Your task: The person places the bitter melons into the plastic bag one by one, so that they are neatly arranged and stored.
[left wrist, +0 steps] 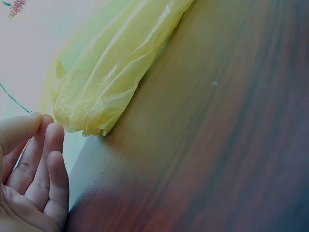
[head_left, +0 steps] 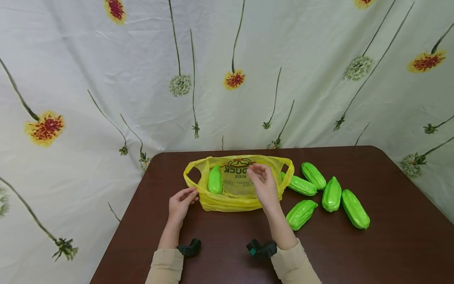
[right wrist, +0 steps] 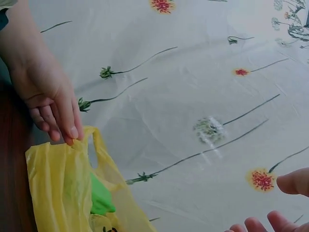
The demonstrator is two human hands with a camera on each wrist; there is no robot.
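Note:
A yellow plastic bag [head_left: 230, 204] with two loop handles lies with its mouth spread, dark lettering showing on its inner back wall. Inside, toward the left, is a green bitter melon [head_left: 214, 180]. At the bag's left front edge my left hand [head_left: 182, 203] pinches the plastic between thumb and fingertips; the left wrist view shows this hand [left wrist: 34, 176] at the bag's corner. My right hand [head_left: 264, 185] is over the bag's right half, fingers loosely bent. Thumb and fingertips of that hand [right wrist: 275, 224] stand apart in the right wrist view, with nothing between them.
Several more bitter melons [head_left: 332, 194] lie on the dark brown table [head_left: 400, 232] right of the bag. One of them [head_left: 301, 185] is partly covered by the right handle. A flower-printed white cloth [head_left: 213, 114] hangs behind the table.

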